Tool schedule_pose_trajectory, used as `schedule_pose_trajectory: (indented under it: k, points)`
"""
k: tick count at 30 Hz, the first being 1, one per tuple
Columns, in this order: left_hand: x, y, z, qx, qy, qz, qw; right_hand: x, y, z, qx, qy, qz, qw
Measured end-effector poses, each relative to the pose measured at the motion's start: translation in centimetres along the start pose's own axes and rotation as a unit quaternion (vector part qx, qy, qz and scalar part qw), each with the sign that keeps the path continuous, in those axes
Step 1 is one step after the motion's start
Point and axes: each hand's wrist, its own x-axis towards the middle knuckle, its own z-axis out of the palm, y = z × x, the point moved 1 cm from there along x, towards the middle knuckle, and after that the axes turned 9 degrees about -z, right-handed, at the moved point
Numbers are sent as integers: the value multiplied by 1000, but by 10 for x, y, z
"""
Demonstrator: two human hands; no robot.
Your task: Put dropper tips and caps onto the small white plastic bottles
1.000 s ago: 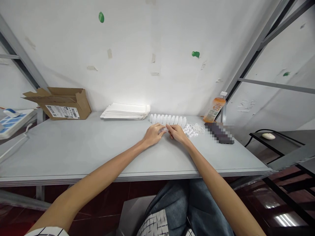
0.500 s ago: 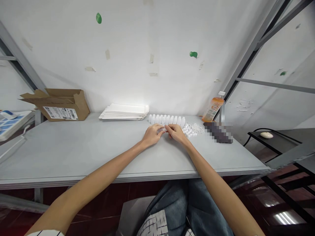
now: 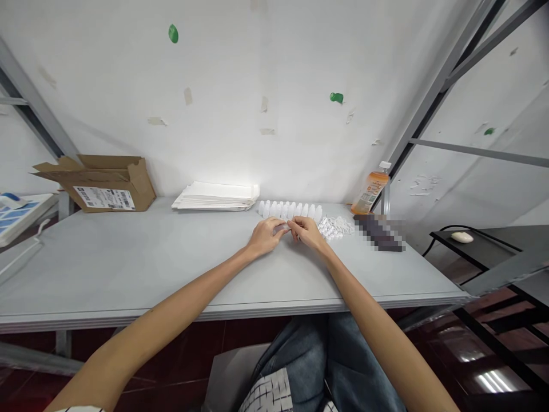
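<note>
left hand (image 3: 266, 236): fingers bent and drawn in toward the thumb, a small pale piece (image 3: 281, 228) between them. right hand (image 3: 305, 230): fingers curled, thumb and forefinger tips at the piece's right end; whether they grip it or something smaller, you cannot tell from here. both hands work low over the desk (image 3: 184, 257), just in front of the bottle row.

on handling, as judged: let the left hand steady the piece and the right do the fine motion. pinch lightly; thin plastic, if that is what it is, would dent or slip. line up the two ends before pressing. wrists low helps against shake.

the piece: whitish, somewhat see-through, mostly covered by your fingers; its shape is unclear.

outward: behind your hands, small white bottles (image 3: 290, 209) stand upright, close side by side. just right of your right hand, a loose heap of small white parts (image 3: 337, 228) lies on the desk, too fine to identify singly.
</note>
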Motion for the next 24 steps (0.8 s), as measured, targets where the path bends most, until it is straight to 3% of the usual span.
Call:
schedule_pose_trajectory:
  k: [7,14,20,24]
  points:
    - [-2,2,1,10,2,13,1000,1,5,1,-18,-24,11,999]
    - [1,2,-1,-23,6,-6,1000,-1,-1,0,9,-1,-4,1000]
    - [-3,5,0,-2,-9,-7,1000,1,5,1,6,-31,18,999]
    - [-3,6,0,13,-8,-15,1000,1,6,2,13,-8,30,999]
